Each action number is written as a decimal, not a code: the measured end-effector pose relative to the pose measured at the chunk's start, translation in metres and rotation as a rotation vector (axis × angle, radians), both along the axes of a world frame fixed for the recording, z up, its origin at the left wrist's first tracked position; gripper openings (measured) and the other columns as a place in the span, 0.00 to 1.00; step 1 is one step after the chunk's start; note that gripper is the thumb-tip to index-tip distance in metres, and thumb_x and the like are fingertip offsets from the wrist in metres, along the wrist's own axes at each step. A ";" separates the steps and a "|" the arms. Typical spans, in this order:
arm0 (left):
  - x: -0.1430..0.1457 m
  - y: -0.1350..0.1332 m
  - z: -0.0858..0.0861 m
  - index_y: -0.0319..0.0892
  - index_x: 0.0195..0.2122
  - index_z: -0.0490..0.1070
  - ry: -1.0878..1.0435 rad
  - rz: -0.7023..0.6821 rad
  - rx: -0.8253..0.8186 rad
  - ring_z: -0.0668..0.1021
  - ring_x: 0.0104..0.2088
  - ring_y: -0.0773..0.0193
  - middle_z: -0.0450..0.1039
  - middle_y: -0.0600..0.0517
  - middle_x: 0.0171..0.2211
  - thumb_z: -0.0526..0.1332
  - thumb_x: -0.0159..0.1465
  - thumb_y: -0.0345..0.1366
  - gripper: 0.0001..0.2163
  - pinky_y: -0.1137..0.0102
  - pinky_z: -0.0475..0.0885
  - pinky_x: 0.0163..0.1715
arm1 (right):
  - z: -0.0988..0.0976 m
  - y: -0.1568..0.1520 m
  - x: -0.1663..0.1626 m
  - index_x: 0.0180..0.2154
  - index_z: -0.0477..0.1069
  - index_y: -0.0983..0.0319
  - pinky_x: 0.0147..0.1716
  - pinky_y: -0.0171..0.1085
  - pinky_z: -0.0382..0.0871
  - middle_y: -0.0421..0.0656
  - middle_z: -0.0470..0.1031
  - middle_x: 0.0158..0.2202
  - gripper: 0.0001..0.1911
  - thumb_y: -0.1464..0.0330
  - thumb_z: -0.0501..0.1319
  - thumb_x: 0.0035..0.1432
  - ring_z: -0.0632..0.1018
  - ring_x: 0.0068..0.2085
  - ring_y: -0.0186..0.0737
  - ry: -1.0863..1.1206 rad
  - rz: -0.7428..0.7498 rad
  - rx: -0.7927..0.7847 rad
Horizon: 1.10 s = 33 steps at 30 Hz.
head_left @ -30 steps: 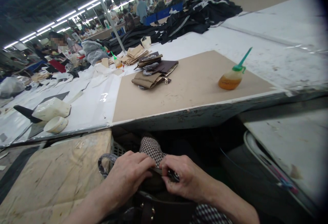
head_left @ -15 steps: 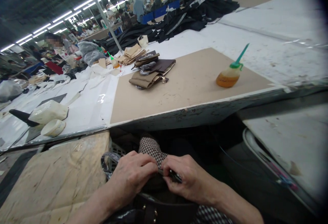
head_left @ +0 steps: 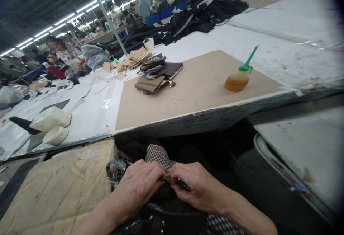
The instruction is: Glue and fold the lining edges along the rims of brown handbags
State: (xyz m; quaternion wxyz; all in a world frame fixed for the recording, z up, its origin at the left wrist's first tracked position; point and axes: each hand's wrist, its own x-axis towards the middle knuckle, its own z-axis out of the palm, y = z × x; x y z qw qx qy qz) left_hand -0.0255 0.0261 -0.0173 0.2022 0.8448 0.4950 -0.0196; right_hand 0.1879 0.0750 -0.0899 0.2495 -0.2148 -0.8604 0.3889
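Observation:
Low in the view, below the table edge, my left hand [head_left: 139, 186] and my right hand [head_left: 195, 188] meet with curled fingers. Both pinch the top edge of a dark brown bag [head_left: 163, 217] that rests in my lap. The bag has small gold studs on its front. A thin dark strip shows under my right fingertips; I cannot make out what it is. A checked cloth [head_left: 158, 154] sticks up just behind my fingers. A crumpled clear plastic piece [head_left: 114, 170] lies left of my left hand.
A cardboard sheet [head_left: 188, 95] on the table carries a stack of brown leather pieces [head_left: 157, 75] and an amber glue bottle with a green nozzle [head_left: 238, 79]. White plastic containers [head_left: 49, 120] sit at left. A wooden board [head_left: 59, 184] lies beside my left arm. People work at far tables.
My hands stay closed on the bag's edge and have barely shifted. The camera view has tipped slightly upward and left.

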 end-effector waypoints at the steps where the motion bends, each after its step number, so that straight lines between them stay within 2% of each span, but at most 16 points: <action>1: 0.001 0.000 0.001 0.45 0.42 0.64 0.000 -0.001 -0.005 0.74 0.41 0.62 0.73 0.55 0.43 0.54 0.71 0.28 0.04 0.66 0.63 0.42 | 0.000 0.000 -0.001 0.35 0.69 0.61 0.31 0.33 0.65 0.40 0.75 0.33 0.09 0.80 0.58 0.55 0.75 0.32 0.36 0.000 -0.001 0.007; 8: 0.004 0.001 0.004 0.45 0.43 0.65 0.039 -0.002 0.001 0.75 0.41 0.61 0.73 0.54 0.43 0.53 0.72 0.29 0.04 0.65 0.65 0.41 | -0.003 0.000 -0.001 0.34 0.68 0.61 0.30 0.34 0.62 0.39 0.74 0.32 0.09 0.79 0.58 0.54 0.74 0.32 0.36 0.002 0.008 0.059; 19: 0.001 -0.001 -0.008 0.44 0.41 0.66 0.072 -0.056 0.080 0.74 0.37 0.61 0.72 0.54 0.39 0.52 0.72 0.31 0.05 0.65 0.65 0.36 | -0.005 0.000 0.000 0.34 0.68 0.61 0.30 0.34 0.62 0.39 0.74 0.32 0.08 0.79 0.58 0.54 0.73 0.31 0.35 0.012 0.013 0.058; 25: 0.003 -0.001 -0.008 0.43 0.39 0.65 0.152 -0.099 0.126 0.72 0.36 0.59 0.68 0.53 0.36 0.50 0.73 0.31 0.06 0.64 0.65 0.35 | -0.002 -0.001 0.004 0.35 0.69 0.61 0.33 0.33 0.64 0.40 0.76 0.34 0.07 0.78 0.60 0.56 0.75 0.34 0.36 -0.011 0.001 -0.056; 29: -0.001 -0.001 -0.011 0.43 0.40 0.64 0.169 -0.152 0.187 0.71 0.34 0.60 0.67 0.54 0.35 0.50 0.72 0.30 0.06 0.63 0.65 0.35 | 0.005 -0.001 0.007 0.37 0.70 0.61 0.35 0.34 0.65 0.40 0.76 0.36 0.06 0.74 0.65 0.58 0.76 0.36 0.37 -0.032 -0.028 -0.148; 33: -0.004 0.002 -0.018 0.42 0.38 0.63 0.170 -0.200 0.253 0.70 0.31 0.61 0.66 0.54 0.32 0.50 0.71 0.29 0.06 0.64 0.64 0.32 | 0.005 -0.003 0.006 0.37 0.70 0.60 0.33 0.34 0.64 0.38 0.75 0.35 0.06 0.75 0.64 0.59 0.76 0.35 0.37 -0.088 -0.093 -0.124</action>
